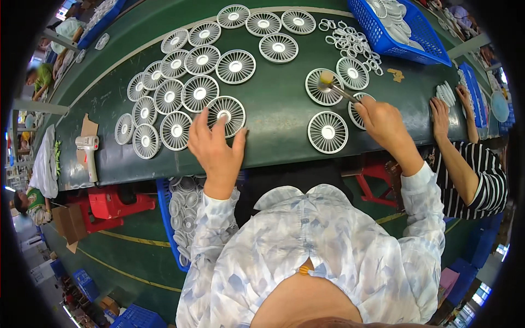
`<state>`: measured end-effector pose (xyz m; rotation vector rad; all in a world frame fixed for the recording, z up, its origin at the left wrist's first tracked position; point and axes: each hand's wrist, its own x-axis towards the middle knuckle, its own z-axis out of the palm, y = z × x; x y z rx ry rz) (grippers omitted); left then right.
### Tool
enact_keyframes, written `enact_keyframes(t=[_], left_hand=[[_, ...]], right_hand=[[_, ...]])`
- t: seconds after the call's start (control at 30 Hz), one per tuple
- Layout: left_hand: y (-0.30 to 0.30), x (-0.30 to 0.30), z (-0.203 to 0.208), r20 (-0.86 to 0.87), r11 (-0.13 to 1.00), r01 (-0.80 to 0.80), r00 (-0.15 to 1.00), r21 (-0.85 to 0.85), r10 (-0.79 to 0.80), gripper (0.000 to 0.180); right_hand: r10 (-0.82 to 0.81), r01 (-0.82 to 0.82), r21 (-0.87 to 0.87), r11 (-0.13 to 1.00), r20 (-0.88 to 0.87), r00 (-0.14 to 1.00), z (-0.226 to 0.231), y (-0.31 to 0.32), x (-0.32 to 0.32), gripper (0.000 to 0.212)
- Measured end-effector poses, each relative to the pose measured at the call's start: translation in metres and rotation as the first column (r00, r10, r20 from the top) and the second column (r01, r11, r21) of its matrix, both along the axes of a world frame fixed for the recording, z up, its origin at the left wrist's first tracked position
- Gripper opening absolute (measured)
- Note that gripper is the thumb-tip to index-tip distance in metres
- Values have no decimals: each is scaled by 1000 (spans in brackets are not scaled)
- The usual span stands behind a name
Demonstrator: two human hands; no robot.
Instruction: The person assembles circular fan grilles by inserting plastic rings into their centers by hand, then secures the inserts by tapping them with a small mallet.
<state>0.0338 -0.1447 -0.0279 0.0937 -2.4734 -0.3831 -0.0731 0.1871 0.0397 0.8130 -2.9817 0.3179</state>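
Closed firmly round the handle of a mallet (338,88) with the right hand (384,123). Spread loosely with the left hand (214,147), thumb well away from the fingers, over the near part of a spoked wheel (233,111); impossible to tell whether touching it or just above.

Slanting away from the right hand, forward and to the left, along the mallet's long axis. Ending there in a yellow head, above the middle of another wheel (321,97); contact with the hub not clear. Lying flat and round, so without a long axis, ahead and to the left of the right hand; far nearer to that hand than to the left one.

Beside and partly beneath the right hand, a half-covered wheel (355,116). Closer to the body, a near wheel (328,132); just beyond the mallet, a far wheel (353,73).

Farther out on the green tabletop (279,93), to the left, many grouped wheels (200,94), some overlapping. Ahead to the right, loose white rings (355,48) next to a blue basket (402,50). At the far left, a pale handheld tool (88,153). Off to the right, a co-worker's hand (440,117) near stacked white pieces (445,94).
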Motion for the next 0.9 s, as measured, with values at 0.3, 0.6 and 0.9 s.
enact_keyframes(t=[0.3,0.6,0.9], left_hand=[[38,1,2,3,914,251,964,320,-266,83],[39,-13,2,125,944,174,969,281,-215,102],[46,-10,-4,156,959,211,958,191,-242,93]], right_hand=[[246,-240,-238,941,-5,969,6,-68,38,21],[363,-365,-93,926,-40,931,18,-79,24,24],[295,-294,-140,945,-11,955,-6,-54,29,28]])
